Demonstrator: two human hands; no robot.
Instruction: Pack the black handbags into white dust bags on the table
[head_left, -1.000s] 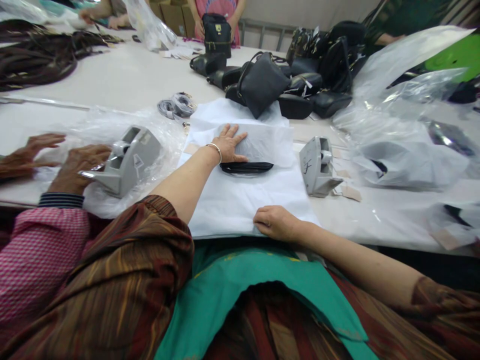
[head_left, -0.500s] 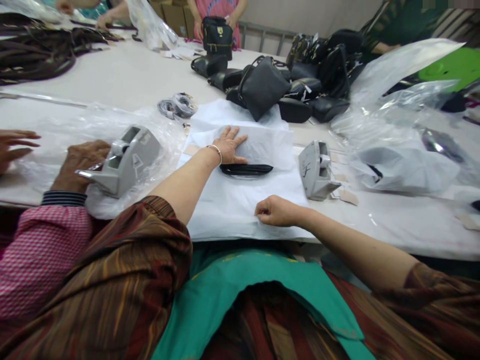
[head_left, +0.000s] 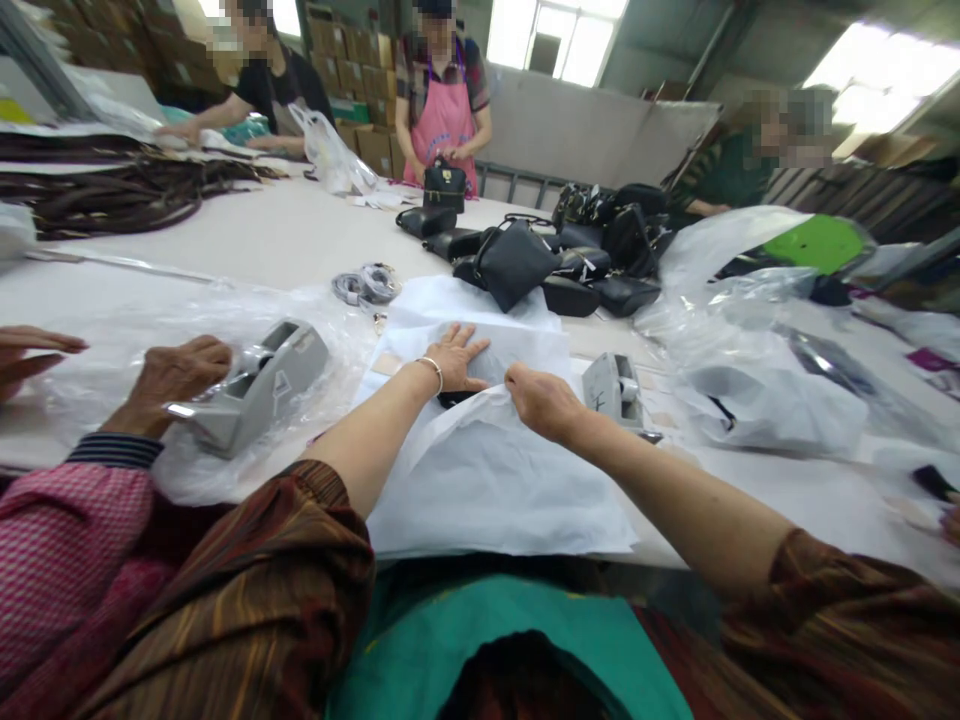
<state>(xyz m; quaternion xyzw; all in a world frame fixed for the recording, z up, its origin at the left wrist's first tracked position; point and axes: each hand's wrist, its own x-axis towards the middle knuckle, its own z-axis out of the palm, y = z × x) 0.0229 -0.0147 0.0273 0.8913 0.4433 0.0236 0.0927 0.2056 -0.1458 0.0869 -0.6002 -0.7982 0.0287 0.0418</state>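
Pale worktable, white paper laid at its near side, thin, creased, partly lifted mid-sheet, right hand closed, fingertips pinching the raised paper, left hand palm down, fingers spread, gripping nothing, black article just below it on the paper, mostly covered, dark sliver visible.

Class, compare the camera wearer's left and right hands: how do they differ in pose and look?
The left hand lies spread on thin white sheeting; the right hand pinches a raised sheeting edge. A pale round bangle circles the left hand's wrist; the right hand's shows none. Both touch the sheeting.
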